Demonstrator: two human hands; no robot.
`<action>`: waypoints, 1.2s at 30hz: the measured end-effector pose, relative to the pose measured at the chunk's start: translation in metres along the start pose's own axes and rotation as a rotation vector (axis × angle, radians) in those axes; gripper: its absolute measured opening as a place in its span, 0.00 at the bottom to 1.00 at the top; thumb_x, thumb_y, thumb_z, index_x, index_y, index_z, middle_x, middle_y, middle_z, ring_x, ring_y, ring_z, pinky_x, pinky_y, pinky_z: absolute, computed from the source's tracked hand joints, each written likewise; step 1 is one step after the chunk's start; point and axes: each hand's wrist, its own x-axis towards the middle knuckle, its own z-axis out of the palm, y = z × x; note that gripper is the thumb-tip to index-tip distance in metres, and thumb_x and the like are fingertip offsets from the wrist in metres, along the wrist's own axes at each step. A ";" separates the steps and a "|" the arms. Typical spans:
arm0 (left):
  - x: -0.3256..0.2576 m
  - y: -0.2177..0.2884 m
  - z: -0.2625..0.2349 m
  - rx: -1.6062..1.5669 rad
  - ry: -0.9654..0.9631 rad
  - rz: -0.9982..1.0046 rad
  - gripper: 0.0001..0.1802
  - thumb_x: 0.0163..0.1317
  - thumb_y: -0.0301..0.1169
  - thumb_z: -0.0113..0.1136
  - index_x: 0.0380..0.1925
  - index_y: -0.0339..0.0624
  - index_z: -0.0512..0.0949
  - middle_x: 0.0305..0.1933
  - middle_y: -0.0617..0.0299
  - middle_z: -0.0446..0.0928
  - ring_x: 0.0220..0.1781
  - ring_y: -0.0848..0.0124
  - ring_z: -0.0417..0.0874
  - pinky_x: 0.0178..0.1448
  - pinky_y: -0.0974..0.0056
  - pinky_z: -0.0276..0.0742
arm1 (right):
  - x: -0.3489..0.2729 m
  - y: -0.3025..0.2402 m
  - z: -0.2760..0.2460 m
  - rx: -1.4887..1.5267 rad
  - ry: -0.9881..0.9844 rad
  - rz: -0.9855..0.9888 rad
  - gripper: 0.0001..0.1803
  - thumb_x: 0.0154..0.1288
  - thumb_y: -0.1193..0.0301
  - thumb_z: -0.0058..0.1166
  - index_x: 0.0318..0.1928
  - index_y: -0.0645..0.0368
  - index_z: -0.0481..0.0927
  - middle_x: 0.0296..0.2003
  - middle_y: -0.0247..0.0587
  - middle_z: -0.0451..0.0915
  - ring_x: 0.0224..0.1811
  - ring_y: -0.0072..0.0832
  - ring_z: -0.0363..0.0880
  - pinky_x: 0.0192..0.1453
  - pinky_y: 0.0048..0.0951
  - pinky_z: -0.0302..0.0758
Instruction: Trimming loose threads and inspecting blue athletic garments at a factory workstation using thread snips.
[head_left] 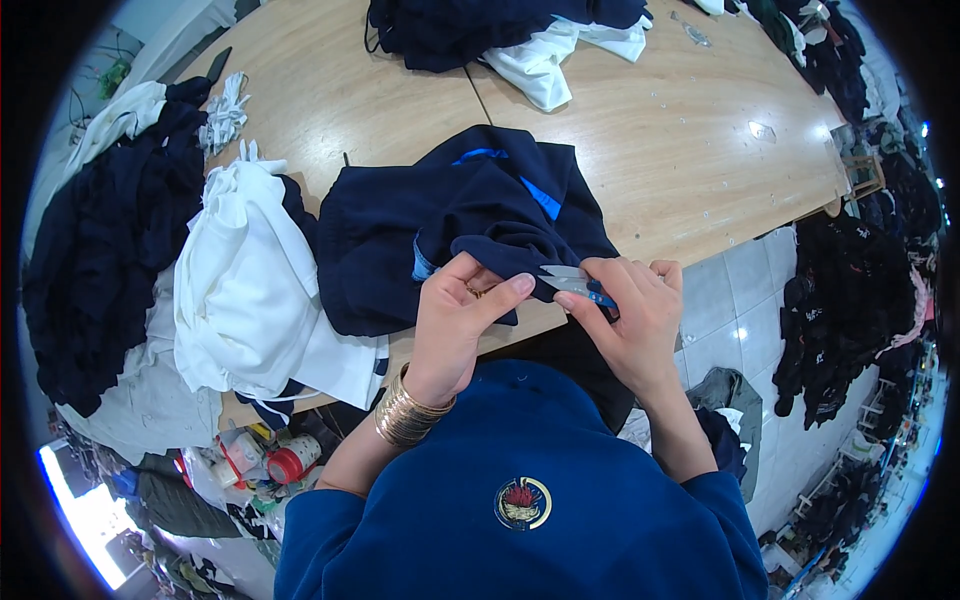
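Observation:
In front of me a navy garment (400, 210) with bright blue inner patches lies on the wooden table, its near edge lifted. My left hand (455, 315) is closed on that edge, thumb and fingers pinching a fold of the cloth. Thread snips (563, 278) with pale metal blades and a blue part sit in my right hand (640, 310), which is shut around them. Their blades point left and touch or nearly touch the fold beside my left thumb. Whether a thread lies between the blades is too small to tell.
White garments (245, 280) and a dark clothes pile (120, 250) stand at the left. More navy and white clothes (500, 30) lie at the table's far side. Plastic scraps (762, 131) dot the tabletop (680, 130). Dark clothing (830, 310) is heaped beyond the tiled floor at right.

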 end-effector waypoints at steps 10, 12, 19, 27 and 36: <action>-0.001 0.003 0.001 -0.022 0.011 -0.009 0.11 0.56 0.24 0.60 0.40 0.37 0.74 0.36 0.62 0.78 0.37 0.77 0.79 0.48 0.68 0.76 | 0.001 0.002 -0.001 0.067 0.024 0.092 0.14 0.53 0.57 0.61 0.29 0.54 0.77 0.21 0.28 0.74 0.20 0.22 0.67 0.34 0.29 0.54; 0.000 0.004 -0.001 -0.017 0.017 -0.008 0.11 0.56 0.24 0.60 0.40 0.37 0.74 0.35 0.62 0.78 0.37 0.77 0.79 0.47 0.69 0.76 | 0.004 0.001 -0.001 0.115 0.019 0.143 0.14 0.53 0.58 0.61 0.30 0.55 0.77 0.23 0.28 0.75 0.20 0.22 0.68 0.34 0.29 0.54; 0.005 -0.007 0.002 -0.075 -0.048 -0.055 0.11 0.56 0.23 0.59 0.39 0.35 0.73 0.39 0.58 0.78 0.41 0.74 0.79 0.49 0.68 0.75 | -0.008 0.004 0.021 0.263 0.061 -0.043 0.16 0.41 0.77 0.60 0.36 0.54 0.79 0.29 0.29 0.77 0.26 0.23 0.71 0.35 0.26 0.59; 0.000 -0.007 -0.024 -0.082 0.128 -0.036 0.09 0.58 0.23 0.56 0.39 0.39 0.72 0.37 0.62 0.77 0.36 0.71 0.80 0.44 0.66 0.77 | 0.001 0.036 0.014 0.858 0.318 0.403 0.05 0.57 0.72 0.57 0.32 0.60 0.77 0.29 0.34 0.77 0.33 0.24 0.75 0.34 0.22 0.68; 0.015 0.032 -0.022 0.542 -0.222 0.155 0.14 0.62 0.26 0.53 0.47 0.32 0.72 0.46 0.54 0.76 0.47 0.64 0.78 0.56 0.63 0.72 | 0.007 0.032 0.039 0.486 0.083 0.112 0.17 0.47 0.74 0.57 0.41 0.51 0.78 0.33 0.32 0.80 0.28 0.33 0.71 0.35 0.29 0.67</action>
